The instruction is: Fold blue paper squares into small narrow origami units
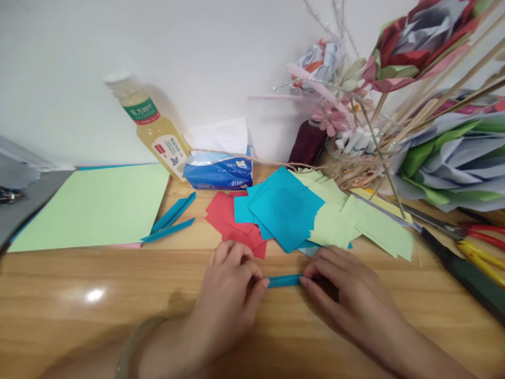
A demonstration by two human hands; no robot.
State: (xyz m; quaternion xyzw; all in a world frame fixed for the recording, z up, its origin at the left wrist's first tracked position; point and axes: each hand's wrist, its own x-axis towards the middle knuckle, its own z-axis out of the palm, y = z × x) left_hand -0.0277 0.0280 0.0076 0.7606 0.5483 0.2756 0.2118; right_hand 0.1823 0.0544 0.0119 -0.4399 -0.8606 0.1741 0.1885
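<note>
A narrow folded strip of blue paper stretches between my two hands, just above or on the wooden table. My left hand pinches its left end between thumb and fingers. At the other end, my right hand grips it the same way. Just beyond lie loose blue paper squares, overlapping red paper pieces and light green paper pieces. Several folded blue strips rest farther left, partly against a stack of large light green sheets.
Behind the papers stand a tea bottle and a blue tissue pack. Paper flowers on sticks crowd the right back. Scissors with red and yellow handles and a dark-handled tool lie at the right.
</note>
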